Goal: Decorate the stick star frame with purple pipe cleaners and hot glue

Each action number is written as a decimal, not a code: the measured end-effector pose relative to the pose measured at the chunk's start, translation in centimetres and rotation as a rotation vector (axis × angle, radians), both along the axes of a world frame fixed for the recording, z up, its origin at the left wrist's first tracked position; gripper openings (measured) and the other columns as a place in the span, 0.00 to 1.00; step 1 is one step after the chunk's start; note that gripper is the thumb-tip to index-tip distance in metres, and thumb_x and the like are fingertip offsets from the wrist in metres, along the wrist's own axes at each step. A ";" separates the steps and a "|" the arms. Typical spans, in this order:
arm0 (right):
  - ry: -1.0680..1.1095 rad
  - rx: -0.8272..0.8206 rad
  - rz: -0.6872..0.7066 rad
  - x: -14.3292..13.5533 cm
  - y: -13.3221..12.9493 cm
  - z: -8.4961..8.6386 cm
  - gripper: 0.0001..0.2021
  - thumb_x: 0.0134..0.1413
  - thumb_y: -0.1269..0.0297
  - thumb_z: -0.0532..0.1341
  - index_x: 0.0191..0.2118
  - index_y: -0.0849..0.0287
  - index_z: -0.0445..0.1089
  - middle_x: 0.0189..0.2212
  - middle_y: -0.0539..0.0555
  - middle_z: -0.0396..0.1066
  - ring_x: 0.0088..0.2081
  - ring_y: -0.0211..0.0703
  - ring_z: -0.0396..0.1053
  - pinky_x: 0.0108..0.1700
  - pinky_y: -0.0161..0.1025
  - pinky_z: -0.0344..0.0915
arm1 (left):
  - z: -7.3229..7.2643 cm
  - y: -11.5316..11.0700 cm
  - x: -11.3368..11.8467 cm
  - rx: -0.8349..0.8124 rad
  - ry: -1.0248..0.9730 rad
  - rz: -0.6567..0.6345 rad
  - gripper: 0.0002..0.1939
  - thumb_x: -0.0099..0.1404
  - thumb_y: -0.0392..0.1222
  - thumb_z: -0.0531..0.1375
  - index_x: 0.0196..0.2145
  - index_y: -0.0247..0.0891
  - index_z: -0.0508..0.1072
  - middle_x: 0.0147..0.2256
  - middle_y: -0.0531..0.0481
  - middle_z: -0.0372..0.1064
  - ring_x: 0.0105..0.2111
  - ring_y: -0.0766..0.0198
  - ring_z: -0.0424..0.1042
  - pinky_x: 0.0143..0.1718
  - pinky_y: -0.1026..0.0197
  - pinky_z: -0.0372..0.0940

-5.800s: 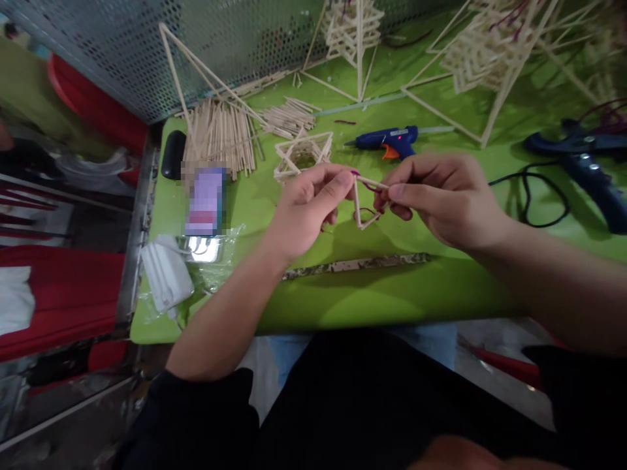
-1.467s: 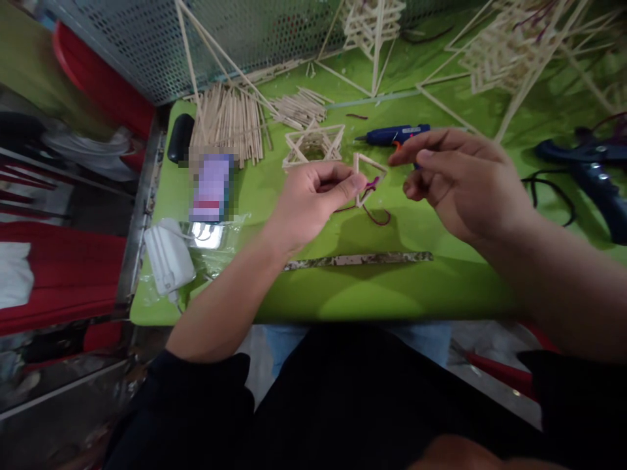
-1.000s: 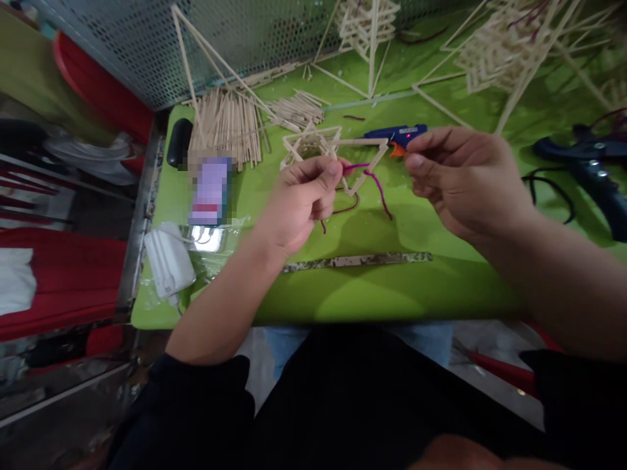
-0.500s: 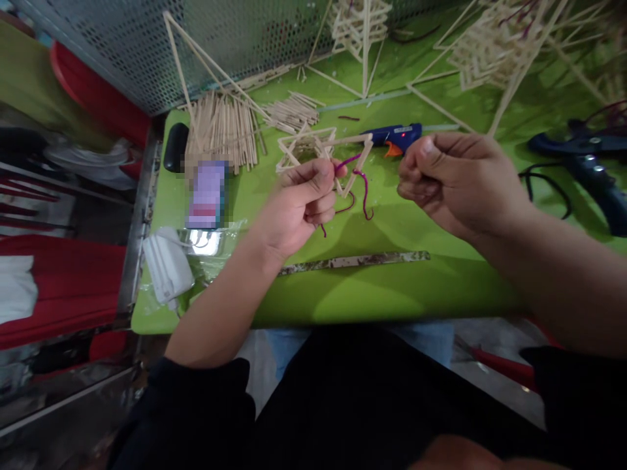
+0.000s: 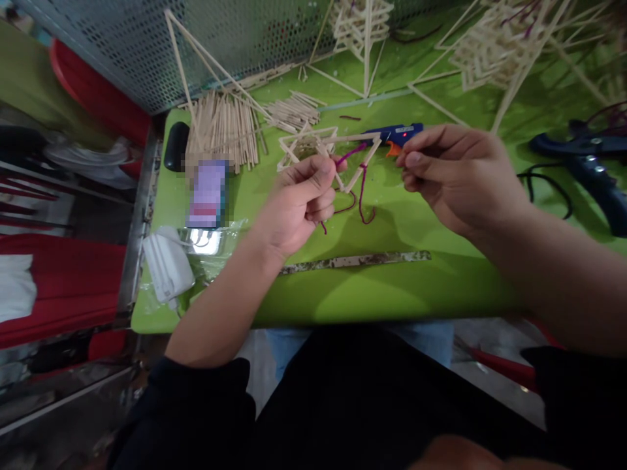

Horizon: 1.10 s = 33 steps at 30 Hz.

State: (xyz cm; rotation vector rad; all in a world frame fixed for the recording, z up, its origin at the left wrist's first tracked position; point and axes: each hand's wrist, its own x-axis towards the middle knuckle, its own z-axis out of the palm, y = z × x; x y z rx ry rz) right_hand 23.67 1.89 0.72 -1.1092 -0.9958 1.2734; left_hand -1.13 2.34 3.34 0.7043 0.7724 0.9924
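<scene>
My left hand [image 5: 306, 196] is closed in a pinch on a purple cord [image 5: 351, 154], just at the edge of a small frame of thin wooden sticks [image 5: 363, 175]. The cord is tied round one stick, and its loose ends hang below. My right hand [image 5: 448, 173] is held to the right of the frame, apart from it, with thumb and forefinger close together; anything between them is too small to make out. Behind its fingertips lies a blue glue gun [image 5: 404, 134] with an orange trigger and a lit red light.
Loose wooden sticks [image 5: 223, 130] lie in piles at the back left, near a phone [image 5: 208, 194] and a white power bank [image 5: 168, 264]. A patterned strip [image 5: 355, 260] lies in front. Larger stick structures [image 5: 490, 55] stand at the back; a dark blue cutter-like tool [image 5: 588, 163] is at right.
My right hand's fingers have loosened slightly and uncurled from a tighter pinch. The stick frame has shifted slightly right, and the hanging cord end has swung a little. My left hand keeps its pinch.
</scene>
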 end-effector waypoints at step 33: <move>0.206 -0.053 0.076 0.2 0.2 0.2 0.12 0.56 0.76 0.80 0.41 0.56 0.83 0.33 0.50 0.77 0.34 0.36 0.73 0.37 0.34 0.72 | 0.1 0.1 -0.1 0.053 0.059 0.034 0.16 0.81 0.31 0.68 0.31 0.37 0.79 0.30 0.55 0.70 0.20 0.78 0.50 0.21 0.68 0.49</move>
